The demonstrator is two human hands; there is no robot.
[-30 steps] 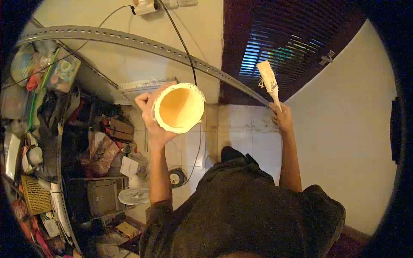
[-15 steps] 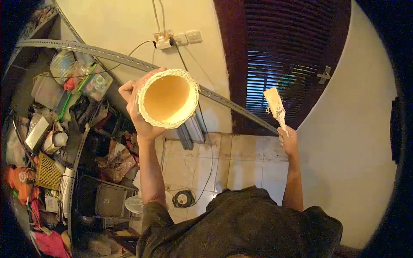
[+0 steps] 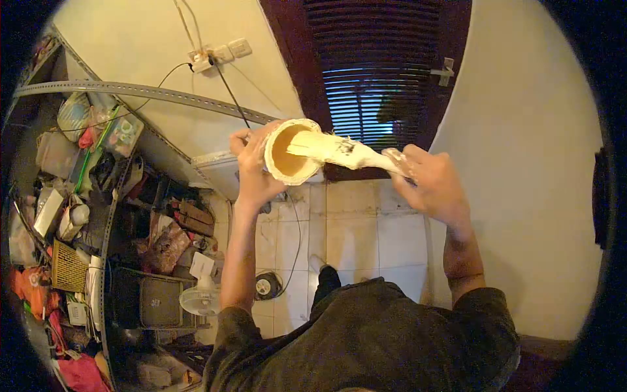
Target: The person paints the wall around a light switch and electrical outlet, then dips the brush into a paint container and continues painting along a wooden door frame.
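Note:
My left hand (image 3: pixel 252 157) is wrapped round a round paint pot (image 3: pixel 295 179), its mouth tilted toward the right and its rim crusted with pale yellow paint. A yellowish film coats the inside wall. In my right hand (image 3: pixel 432 184) is the handle of a paintbrush (image 3: pixel 336 150), smeared with paint and held nearly level. The brush's bristle end reaches over the rim into the mouth of the pot. Some pale paint marks the fingers of my right hand.
Metal shelving (image 3: pixel 140 91) full of household items runs along the left. A dark louvred door (image 3: pixel 366 52) and a wall socket (image 3: pixel 202 60) are ahead. A white fan (image 3: pixel 199 300) and cable reel (image 3: pixel 266 285) stand low near the tiled floor (image 3: pixel 353 242).
My right hand has brought the brush leftward from beside the door to the pot, its bristles now inside the mouth. The pot has shifted right and tilted, and the view has turned.

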